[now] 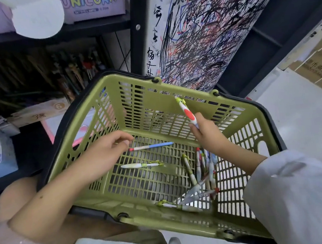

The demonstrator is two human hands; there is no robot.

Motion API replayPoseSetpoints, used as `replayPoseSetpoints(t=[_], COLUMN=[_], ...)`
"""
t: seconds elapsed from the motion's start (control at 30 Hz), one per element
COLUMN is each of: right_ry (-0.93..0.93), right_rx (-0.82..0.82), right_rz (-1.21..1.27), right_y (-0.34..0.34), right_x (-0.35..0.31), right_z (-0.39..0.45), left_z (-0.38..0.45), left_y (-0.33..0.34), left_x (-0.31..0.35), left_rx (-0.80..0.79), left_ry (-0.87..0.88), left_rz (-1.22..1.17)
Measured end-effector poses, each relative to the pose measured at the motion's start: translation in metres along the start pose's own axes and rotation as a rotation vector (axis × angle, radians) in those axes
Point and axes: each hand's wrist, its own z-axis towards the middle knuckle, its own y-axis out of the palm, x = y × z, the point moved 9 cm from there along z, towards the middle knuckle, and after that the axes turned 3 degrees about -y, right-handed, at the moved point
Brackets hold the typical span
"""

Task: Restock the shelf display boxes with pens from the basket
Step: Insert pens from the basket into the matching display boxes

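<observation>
While the right hand (205, 131) grips a red-spotted pen (187, 112) upright, tip end buried in its curled fingers, the left hand (104, 152) hangs with loosely curled fingers holding nothing, inside the basket (97, 203); a good pick, I judge, means lowering thumb and forefinger onto the blue pen's (151, 146) red end and pinching across the barrel, so it does not roll on the slatted floor. That pen lies at about three o'clock from the left fingertips (128, 142), just beside them, whether touching I cannot tell; a green-clipped pen (142, 165) lies at five o'clock, apart; the pile (202, 176) sits beyond, below the right wrist.
</observation>
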Motion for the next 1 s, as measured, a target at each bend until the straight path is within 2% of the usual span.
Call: replayPoseSetpoints(t=[0.07, 0.2, 0.27, 0.33, 0.47, 0.63, 0.7, 0.87, 1.0], right_ry=[0.071, 0.329, 0.437, 0.526, 0.675, 0.909, 0.898, 0.772, 0.714], right_rx=[-0.053, -0.341, -0.409, -0.41, -0.249, -0.19, -0.174, -0.219, -0.264], right_rz=[-0.013, -0.108, -0.078, -0.087, -0.166, 0.108, 0.162, -0.082, -0.125], right_y=[0.01, 0.069, 0.09, 0.097, 0.084, 0.105, 0.116, 0.122, 0.126], right_x=[0.003, 0.031, 0.047, 0.065, 0.094, 0.114, 0.111, 0.101, 0.092], right_z=[-0.002, -0.025, -0.039, -0.047, -0.062, -0.087, -0.09, -0.078, -0.07], left_z=[0.0, -0.002, -0.004, -0.005, -0.006, -0.007, -0.006, -0.006, -0.004], left_y=[0.001, 0.0, -0.001, -0.001, 0.0, -0.002, -0.002, -0.001, -0.003], left_x=[0.0, -0.001, -0.002, -0.001, 0.002, 0.002, 0.002, 0.003, 0.001], left_rx=[-0.003, -0.002, -0.001, 0.0, -0.001, 0.001, 0.002, 0.002, 0.007], left_ry=[-0.007, -0.004, -0.004, -0.008, -0.008, -0.006, -0.005, -0.008, -0.024], left_rz=[0.005, 0.011, 0.0, -0.004, -0.01, -0.042, -0.044, -0.055, -0.068])
